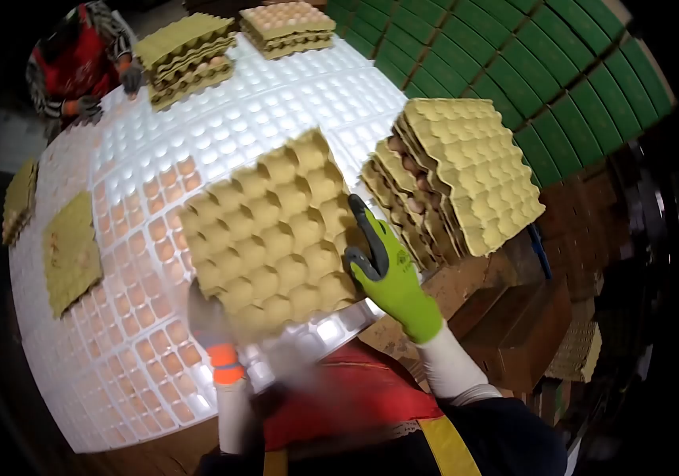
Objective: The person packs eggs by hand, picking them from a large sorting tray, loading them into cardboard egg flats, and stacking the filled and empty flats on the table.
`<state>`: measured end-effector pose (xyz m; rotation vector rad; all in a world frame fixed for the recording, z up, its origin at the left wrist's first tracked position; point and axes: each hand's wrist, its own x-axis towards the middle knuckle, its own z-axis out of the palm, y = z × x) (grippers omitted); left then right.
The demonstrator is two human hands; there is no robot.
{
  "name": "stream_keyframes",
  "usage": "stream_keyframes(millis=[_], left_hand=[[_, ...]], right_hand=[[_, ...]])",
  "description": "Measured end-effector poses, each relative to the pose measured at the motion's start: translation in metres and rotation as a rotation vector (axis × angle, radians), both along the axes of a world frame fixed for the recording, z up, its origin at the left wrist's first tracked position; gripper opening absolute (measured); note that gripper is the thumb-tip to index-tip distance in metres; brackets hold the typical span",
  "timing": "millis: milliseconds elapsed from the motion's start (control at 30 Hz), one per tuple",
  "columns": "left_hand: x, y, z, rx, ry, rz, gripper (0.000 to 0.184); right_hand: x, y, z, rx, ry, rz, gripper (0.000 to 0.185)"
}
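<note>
"What took up the most room before us?"

"White moulded sheets (232, 119), joined across the work surface. Beyond their right edge we saw a wall of green boxes (466, 63)."

"And next in size?"

"On the right we had a stack of egg trays (474, 170), its top trays tilted. Just left of it, in the middle, lay the yellowish pulp tray (268, 230) between our two hands, its cups uncovered, over the near part of the sheets."

"Who was across from us?"

"A co-worker (78, 67) in a red apron, at the far left corner. Near that person's gloved hand stood a tall tray pile (185, 63), with a lower pile (288, 32) to its right. A single tray (72, 254) lay on the left."

"Our grip?"

"Our right hand (383, 258), in a green and grey glove, touched the pulp tray's right edge, thumb and forefinger parted; its other fingers were hidden, so we couldn't tell if it clasped. Our left hand (209, 313) blurred at the lower left corner; we couldn't tell there either."

"Smallest?"

"Brownish eggs (171, 362), sitting in the sheets' pockets."
</note>
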<state>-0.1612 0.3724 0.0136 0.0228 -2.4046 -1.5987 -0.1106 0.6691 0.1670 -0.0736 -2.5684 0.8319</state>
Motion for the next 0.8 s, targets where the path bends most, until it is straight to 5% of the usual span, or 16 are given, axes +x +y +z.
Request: stream_keyframes(millis=[33,100,133,167,233,300,367,433,500,533,600,667,767,800], left_hand=[[-0.017,0.009,0.038,0.165,0.090,-0.046,0.047],[-0.058,0.049,0.127,0.255,0.133,-0.263,0.049],[-0.087,0.069,0.148,0.151,0.220,-0.342,0.054],[-0.096,0.107,0.191,0.490,0.267,-0.584,0.063],[-0.117,0.167,0.244,0.717,0.363,-0.912,0.070],[-0.126,0.218,0.262,0.703,0.274,-0.830,0.060],[-0.116,0.266,0.222,0.731,0.198,-0.750,0.056],[-0.089,0.308,0.161,0.494,-0.040,-0.557,0.054],[-0.048,0.333,0.130,0.658,-0.337,-0.612,0.071],[-0.033,0.342,0.133,0.600,-0.385,-0.606,0.069],[-0.039,0.368,0.060,0.450,-0.273,-0.647,0.059],[-0.036,0.369,0.064,0.402,-0.190,-0.749,0.059],[-0.005,0.356,0.143,0.612,-0.299,-0.738,0.042],[-0.004,0.355,0.159,0.693,-0.508,-0.659,0.048]], right_hand=[[0.017,0.009,0.034,0.149,-0.004,0.059,0.055],[0.050,0.033,0.117,-0.096,-0.093,0.057,0.048],[0.061,0.055,0.125,-0.176,0.040,-0.002,0.046],[0.070,0.077,0.133,-0.255,0.172,-0.049,0.045],[0.088,0.121,0.132,-0.249,0.339,-0.298,0.041],[0.090,0.149,0.110,-0.309,0.537,-0.423,0.041],[0.095,0.156,0.101,-0.052,0.351,-0.621,0.038],[0.096,0.163,0.073,-0.281,0.284,-0.527,0.033],[0.099,0.169,0.064,0.020,0.176,-0.509,0.028],[0.100,0.175,0.062,-0.185,0.182,-0.472,0.021],[0.104,0.202,0.048,-0.275,0.272,-0.408,0.022],[0.105,0.215,0.047,-0.423,0.382,-0.300,0.024],[0.115,0.225,0.048,-0.439,0.306,-0.233,0.024],[0.118,0.225,0.049,-0.447,0.268,-0.247,0.024]])
